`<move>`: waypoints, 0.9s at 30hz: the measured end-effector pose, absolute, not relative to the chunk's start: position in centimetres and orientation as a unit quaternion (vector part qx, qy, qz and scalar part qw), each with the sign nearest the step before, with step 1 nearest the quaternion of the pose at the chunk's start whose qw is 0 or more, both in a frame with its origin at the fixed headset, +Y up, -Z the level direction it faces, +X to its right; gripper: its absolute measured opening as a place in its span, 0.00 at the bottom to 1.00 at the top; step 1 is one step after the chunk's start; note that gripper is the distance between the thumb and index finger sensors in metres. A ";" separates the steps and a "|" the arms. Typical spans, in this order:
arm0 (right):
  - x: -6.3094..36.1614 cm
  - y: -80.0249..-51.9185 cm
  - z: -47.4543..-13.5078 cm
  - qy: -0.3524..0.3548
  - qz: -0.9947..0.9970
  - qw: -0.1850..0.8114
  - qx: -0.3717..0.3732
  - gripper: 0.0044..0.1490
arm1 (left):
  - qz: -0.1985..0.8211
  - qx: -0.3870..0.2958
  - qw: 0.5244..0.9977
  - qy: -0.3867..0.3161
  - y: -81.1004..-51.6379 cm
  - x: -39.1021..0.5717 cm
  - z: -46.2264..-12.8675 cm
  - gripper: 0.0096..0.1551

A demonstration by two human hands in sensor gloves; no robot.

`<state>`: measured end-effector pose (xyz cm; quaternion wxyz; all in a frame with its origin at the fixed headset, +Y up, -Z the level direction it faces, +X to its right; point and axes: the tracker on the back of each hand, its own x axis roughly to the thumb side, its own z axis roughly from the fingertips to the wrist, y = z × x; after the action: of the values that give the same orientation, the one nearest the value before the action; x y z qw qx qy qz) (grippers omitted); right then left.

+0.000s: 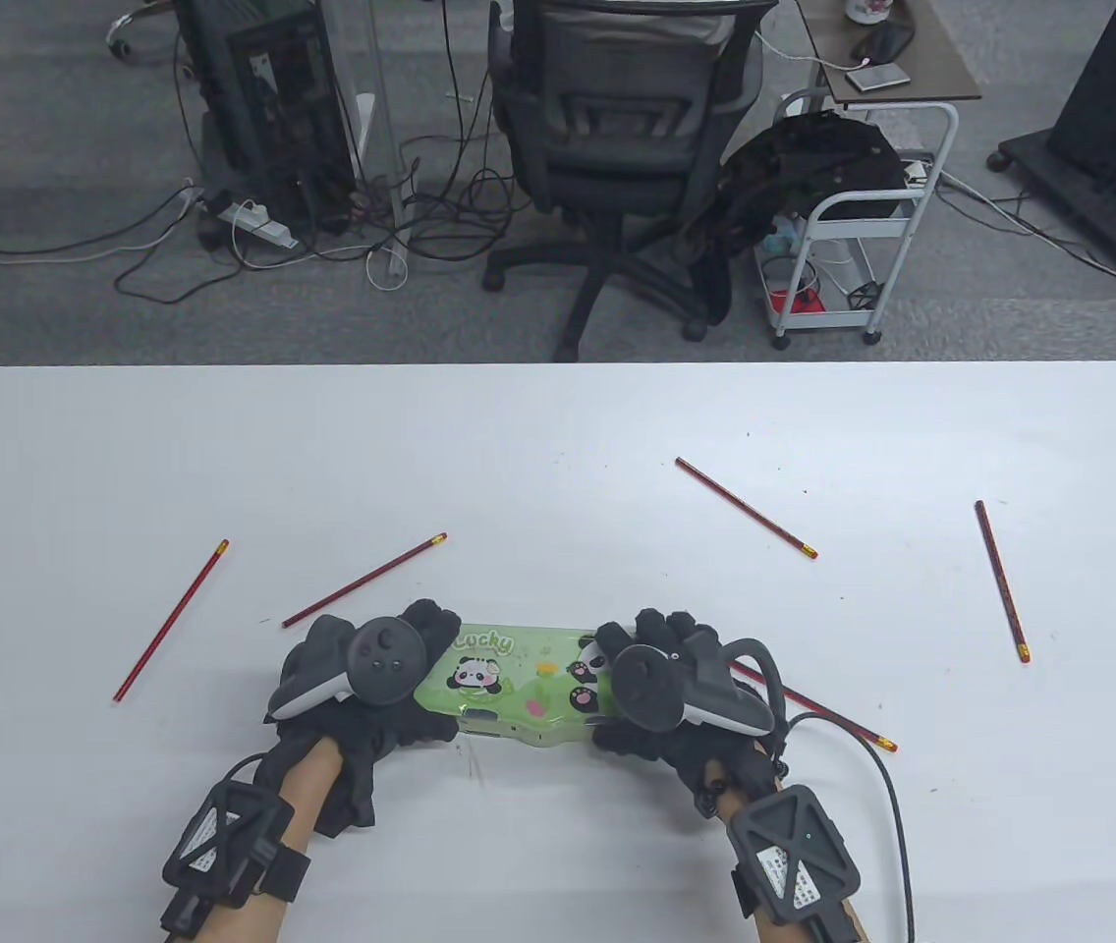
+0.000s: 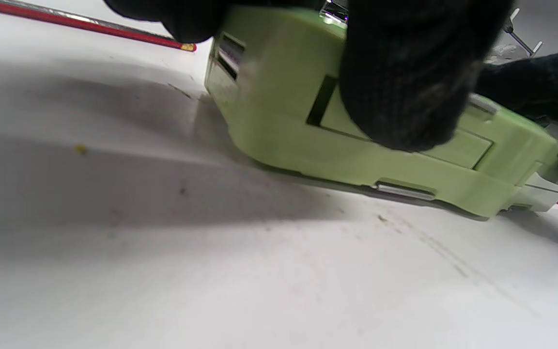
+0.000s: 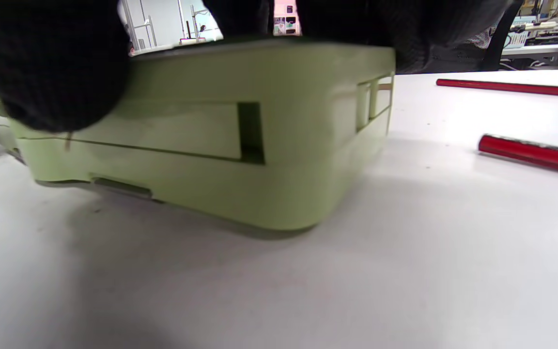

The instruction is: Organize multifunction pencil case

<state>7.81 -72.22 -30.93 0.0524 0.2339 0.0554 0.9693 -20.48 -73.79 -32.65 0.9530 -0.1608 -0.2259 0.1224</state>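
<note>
Starting at the far left of the white counter point(image 1: 558, 442), there's a red pencil point(image 1: 171, 620) lying on a slant, and just right of it a second pencil point(image 1: 364, 581) angled up toward the middle, its lower end close to the left hand point(image 1: 362, 678). That hand grips the left end of the case point(image 1: 519, 683), a pale green box with pandas and "Lucky" on the lid, sitting flat on the counter near the front edge, about in the middle. In the left wrist view its thumb point(image 2: 405, 82) is curled down over the case's near side wall, with other fingers wrapped over the top, so it's clearly holding on. The right hand point(image 1: 661, 688) does the same on the right end, fingers over the lid and the thumb point(image 3: 46, 63) pressed on the front wall in the right wrist view. The lid looks shut from above. A third pencil point(image 1: 747, 508) lies behind the case, well apart from it. A fourth pencil point(image 1: 838, 715) pokes out from under the right hand, just beside the case. A fifth pencil point(image 1: 1001, 581) sits alone at the far right. Past the counter there's an office chair point(image 1: 617, 128) and a white cart point(image 1: 863, 216).
</note>
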 end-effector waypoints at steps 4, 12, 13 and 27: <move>8.2 -72.0 -31.1 0.059 0.967 0.068 0.237 0.64 | 0.116 -0.157 0.955 -0.225 -73.8 -20.4 -32.6 0.65; 10.0 -71.7 -32.0 0.108 0.948 0.205 0.219 0.60 | 0.189 -0.200 0.936 -0.220 -73.1 -21.3 -33.2 0.60; 10.2 -71.7 -32.0 0.111 0.946 0.213 0.217 0.60 | 0.209 -0.199 0.932 -0.219 -73.1 -21.5 -33.3 0.59; 11.6 -66.2 -28.2 -0.104 0.947 0.198 0.229 0.58 | 0.331 -0.129 0.932 -0.074 -70.1 -23.8 -37.2 0.37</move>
<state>11.62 -66.24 -28.19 0.1984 0.2293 -0.1036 0.9473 -23.76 -70.13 -37.21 0.9318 -0.1287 -0.0736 0.3314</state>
